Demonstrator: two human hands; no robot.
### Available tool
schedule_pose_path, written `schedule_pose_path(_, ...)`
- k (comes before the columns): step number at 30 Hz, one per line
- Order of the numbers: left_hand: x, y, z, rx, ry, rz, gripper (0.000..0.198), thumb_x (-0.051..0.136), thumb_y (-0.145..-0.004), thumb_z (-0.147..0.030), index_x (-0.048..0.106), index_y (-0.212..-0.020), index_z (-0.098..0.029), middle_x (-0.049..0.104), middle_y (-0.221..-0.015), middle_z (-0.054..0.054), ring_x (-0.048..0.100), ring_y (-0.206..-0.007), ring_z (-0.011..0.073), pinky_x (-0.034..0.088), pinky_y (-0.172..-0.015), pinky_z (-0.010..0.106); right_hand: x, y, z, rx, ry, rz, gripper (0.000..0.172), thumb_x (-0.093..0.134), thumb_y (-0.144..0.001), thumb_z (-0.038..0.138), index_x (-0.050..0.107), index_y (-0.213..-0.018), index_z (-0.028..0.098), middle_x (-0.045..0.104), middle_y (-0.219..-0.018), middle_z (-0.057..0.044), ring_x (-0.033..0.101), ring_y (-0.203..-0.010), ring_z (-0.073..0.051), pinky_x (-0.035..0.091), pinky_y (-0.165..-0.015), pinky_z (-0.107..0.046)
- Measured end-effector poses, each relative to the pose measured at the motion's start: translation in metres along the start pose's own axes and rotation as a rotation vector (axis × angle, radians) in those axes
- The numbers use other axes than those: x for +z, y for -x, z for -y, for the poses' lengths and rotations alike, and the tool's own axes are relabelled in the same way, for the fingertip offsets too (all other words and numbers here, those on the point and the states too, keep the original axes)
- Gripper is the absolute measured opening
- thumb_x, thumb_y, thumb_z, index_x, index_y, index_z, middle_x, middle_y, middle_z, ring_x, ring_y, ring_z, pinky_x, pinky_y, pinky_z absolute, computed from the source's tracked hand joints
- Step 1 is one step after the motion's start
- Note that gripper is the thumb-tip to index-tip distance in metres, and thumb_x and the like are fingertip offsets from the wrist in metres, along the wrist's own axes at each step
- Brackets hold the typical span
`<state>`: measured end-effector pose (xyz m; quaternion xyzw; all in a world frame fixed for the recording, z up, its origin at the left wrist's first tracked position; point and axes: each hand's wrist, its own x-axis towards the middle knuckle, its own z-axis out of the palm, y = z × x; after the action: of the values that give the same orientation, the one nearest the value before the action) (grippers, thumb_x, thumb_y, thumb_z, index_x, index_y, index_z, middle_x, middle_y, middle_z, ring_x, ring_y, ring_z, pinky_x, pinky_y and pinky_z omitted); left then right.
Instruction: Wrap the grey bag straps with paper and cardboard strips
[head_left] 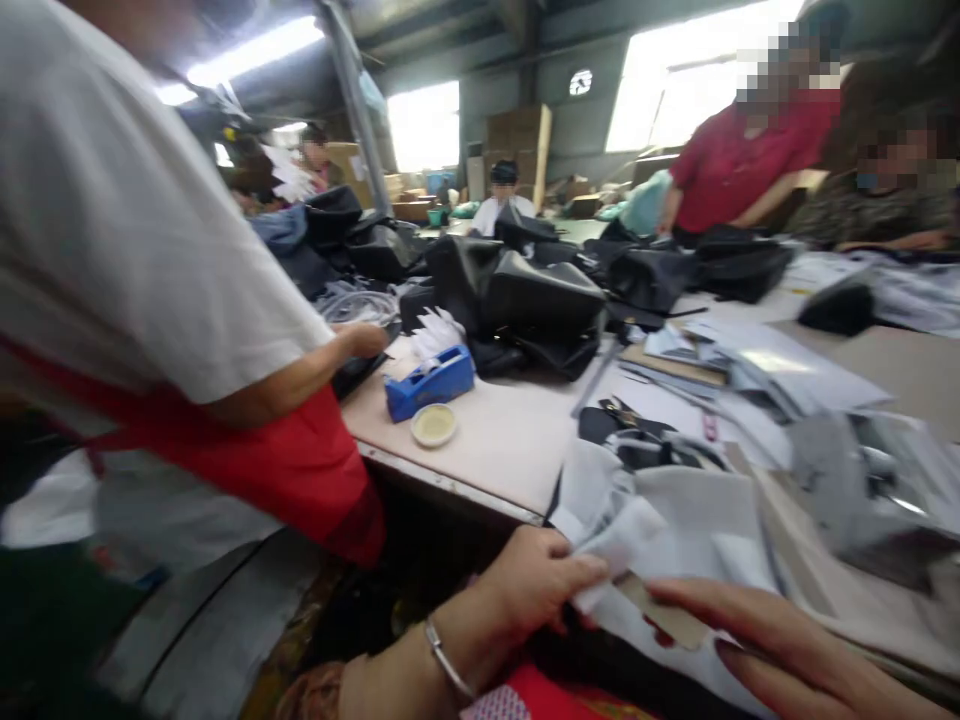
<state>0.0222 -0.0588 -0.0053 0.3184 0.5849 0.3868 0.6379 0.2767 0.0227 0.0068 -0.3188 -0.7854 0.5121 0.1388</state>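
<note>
My left hand (536,585), a silver bracelet on its wrist, pinches the near edge of a crumpled white sheet (675,520) at the table's front edge. My right hand (780,640) lies flat with fingers stretched out over the same white sheet and a tan card piece (667,615) under it. Both hands sit at the bottom of the view, close together.
A co-worker in a white shirt and red apron (225,440) stands close on the left, a hand by a blue tape dispenser (430,383) and small round dish (433,425). Black bags (540,300) pile mid-table. Paper stacks (750,370) lie right. More people work at the back.
</note>
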Motion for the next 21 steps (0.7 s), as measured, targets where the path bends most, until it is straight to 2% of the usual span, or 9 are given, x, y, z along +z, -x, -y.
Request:
schedule_pose_path(2,-0.003,-0.004,-0.004,0.01,-0.055,0.02,0.043,0.065,-0.076,-0.054,0.068,-0.083,-0.011,0.061,-0.056,0.001,0.049,-0.041,0.0091,0.032,-0.035,0.016,-0.014,-0.005,0.022,-0.122,0.236,0.153,0.053,0.059,-0.08,0.017,0.064,-0.129,0.035,0.065,-0.127,-0.006,0.061,-0.115,-0.03,0.047,-0.1,-0.042)
schedule_pose_path(4,-0.004,-0.006,-0.007,0.021,-0.105,0.03,0.045,0.064,-0.077,-0.056,0.067,-0.081,-0.011,0.06,-0.055,0.001,0.046,-0.04,0.0083,0.031,-0.036,0.017,-0.018,-0.021,0.041,-0.257,0.373,0.221,0.054,0.055,-0.081,0.01,0.062,-0.13,0.029,0.068,-0.119,-0.008,0.063,-0.105,-0.025,0.049,-0.091,-0.035)
schedule_pose_path(7,-0.003,-0.006,-0.008,0.022,-0.176,0.029,0.044,0.063,-0.078,-0.055,0.066,-0.078,-0.011,0.06,-0.056,0.001,0.045,-0.041,0.0087,0.032,-0.037,0.018,-0.008,-0.048,0.057,-0.474,0.616,0.188,0.029,0.053,-0.086,0.011,0.074,-0.103,0.022,0.068,-0.089,-0.009,0.06,-0.08,-0.02,0.044,-0.073,-0.032)
schedule_pose_path(10,0.0,-0.007,-0.007,0.051,-0.292,0.02,0.043,0.062,-0.08,-0.054,0.064,-0.071,-0.012,0.061,-0.056,0.002,0.049,-0.044,0.0109,0.033,-0.039,0.019,0.005,-0.067,0.066,-0.596,0.771,0.165,0.017,0.058,-0.086,0.013,0.074,-0.086,0.02,0.068,-0.098,-0.011,0.057,-0.091,-0.024,0.04,-0.081,-0.038)
schedule_pose_path(12,0.001,-0.007,-0.006,0.141,-0.407,0.002,0.047,0.057,-0.084,-0.056,0.063,-0.065,-0.013,0.062,-0.056,0.004,0.052,-0.047,0.0123,0.034,-0.043,0.02,0.01,-0.077,0.068,-0.574,0.769,0.145,0.012,0.063,-0.079,0.01,0.073,-0.079,0.018,0.063,-0.123,-0.013,0.055,-0.109,-0.03,0.037,-0.089,-0.044)
schedule_pose_path(14,0.002,-0.005,-0.006,0.242,-0.531,-0.011,0.054,0.05,-0.088,-0.059,0.063,-0.062,-0.014,0.063,-0.055,0.004,0.055,-0.05,0.0136,0.035,-0.046,0.021,0.013,-0.087,0.065,-0.48,0.682,0.149,0.013,0.064,-0.075,0.008,0.073,-0.073,0.017,0.062,-0.127,-0.012,0.057,-0.11,-0.03,0.038,-0.09,-0.043)
schedule_pose_path(16,0.001,-0.003,-0.006,0.301,-0.621,-0.005,0.056,0.045,-0.091,-0.059,0.065,-0.064,-0.015,0.064,-0.056,0.005,0.058,-0.053,0.015,0.037,-0.05,0.022,0.015,-0.094,0.06,-0.369,0.539,0.222,0.016,0.063,-0.075,0.007,0.073,-0.068,0.018,0.071,-0.102,-0.008,0.063,-0.09,-0.021,0.042,-0.081,-0.034)
schedule_pose_path(18,-0.001,0.0,-0.005,0.322,-0.652,0.025,0.055,0.043,-0.092,-0.058,0.067,-0.069,-0.015,0.066,-0.058,0.005,0.06,-0.055,0.0157,0.039,-0.052,0.022,0.017,-0.097,0.055,-0.3,0.413,0.271,0.019,0.062,-0.075,0.005,0.072,-0.067,0.019,0.069,-0.077,-0.001,0.062,-0.075,-0.015,0.043,-0.073,-0.027)
schedule_pose_path(21,-0.003,0.004,-0.005,0.303,-0.618,0.073,0.05,0.046,-0.092,-0.057,0.07,-0.082,-0.014,0.068,-0.064,0.004,0.062,-0.056,0.0157,0.038,-0.05,0.021,0.023,-0.095,0.05,-0.235,0.3,0.168,0.022,0.062,-0.07,0.0,0.07,-0.064,0.019,0.067,-0.069,0.002,0.061,-0.077,-0.015,0.042,-0.076,-0.026)
